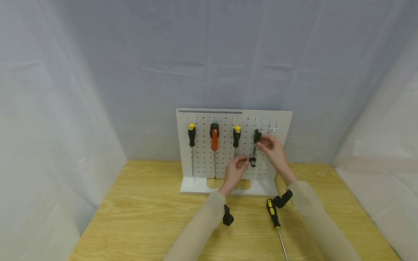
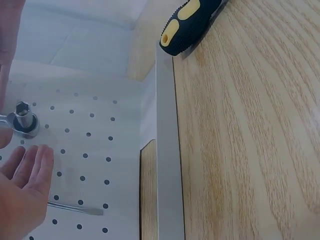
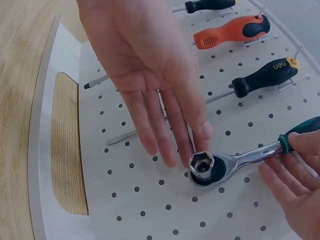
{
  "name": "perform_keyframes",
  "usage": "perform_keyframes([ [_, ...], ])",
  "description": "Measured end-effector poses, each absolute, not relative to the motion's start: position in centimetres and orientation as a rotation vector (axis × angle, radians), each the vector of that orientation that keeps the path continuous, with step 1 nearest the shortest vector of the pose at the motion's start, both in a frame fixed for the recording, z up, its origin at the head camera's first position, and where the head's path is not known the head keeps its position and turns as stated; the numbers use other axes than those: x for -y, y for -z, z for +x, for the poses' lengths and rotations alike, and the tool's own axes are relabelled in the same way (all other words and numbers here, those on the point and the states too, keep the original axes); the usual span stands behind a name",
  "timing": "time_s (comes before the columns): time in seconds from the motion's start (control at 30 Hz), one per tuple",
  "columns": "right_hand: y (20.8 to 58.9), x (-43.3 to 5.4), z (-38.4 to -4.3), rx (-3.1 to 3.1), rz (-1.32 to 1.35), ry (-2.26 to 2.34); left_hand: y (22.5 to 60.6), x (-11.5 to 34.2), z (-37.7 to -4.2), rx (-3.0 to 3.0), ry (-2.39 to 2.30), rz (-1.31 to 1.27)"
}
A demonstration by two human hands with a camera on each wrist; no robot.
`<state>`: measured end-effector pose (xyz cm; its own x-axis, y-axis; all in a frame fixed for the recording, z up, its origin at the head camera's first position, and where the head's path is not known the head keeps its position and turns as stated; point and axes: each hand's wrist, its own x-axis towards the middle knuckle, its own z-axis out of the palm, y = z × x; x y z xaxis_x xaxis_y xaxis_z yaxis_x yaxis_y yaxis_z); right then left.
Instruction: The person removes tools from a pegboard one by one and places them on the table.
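Note:
A ratchet wrench (image 3: 260, 152) with a green and black handle hangs head down along the white pegboard (image 1: 202, 163), its handle end at a wire hook. The thumb and fingers of my right hand (image 1: 272, 150) pinch the handle, as the right wrist view shows. At its lower end is a shiny hex socket (image 3: 201, 165) facing outward, also seen as a socket (image 2: 24, 116) in the left wrist view. My left hand (image 1: 234, 173) reaches up beside the ratchet head, fingers (image 3: 172, 117) nearly straight, fingertips right at the head's edge.
Left of the ratchet hang a yellow-topped screwdriver (image 1: 236, 137), an orange-and-black screwdriver (image 1: 214, 139) and another yellow-topped screwdriver (image 1: 192, 136). At the far right sits a bare hook (image 1: 273, 128). A black-and-yellow screwdriver (image 1: 273, 214) lies on the wooden table (image 1: 143, 217) before the board.

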<state>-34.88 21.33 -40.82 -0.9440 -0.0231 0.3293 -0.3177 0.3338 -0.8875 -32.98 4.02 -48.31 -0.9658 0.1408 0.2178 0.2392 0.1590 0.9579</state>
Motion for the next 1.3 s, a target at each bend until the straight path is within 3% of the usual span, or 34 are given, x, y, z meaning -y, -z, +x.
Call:
perform_keyframes([
  [0.57, 40.9, -20.7, -34.5, 2.234, 0.351, -1.841, 47.8, -4.7, -32.9, 2.208, 2.213, -0.414],
  [1.3, 40.3, -21.3, -31.5, 2.173, 0.368, -1.861, 47.2, -5.3, -30.3, 2.139, 2.272, -0.449],
])
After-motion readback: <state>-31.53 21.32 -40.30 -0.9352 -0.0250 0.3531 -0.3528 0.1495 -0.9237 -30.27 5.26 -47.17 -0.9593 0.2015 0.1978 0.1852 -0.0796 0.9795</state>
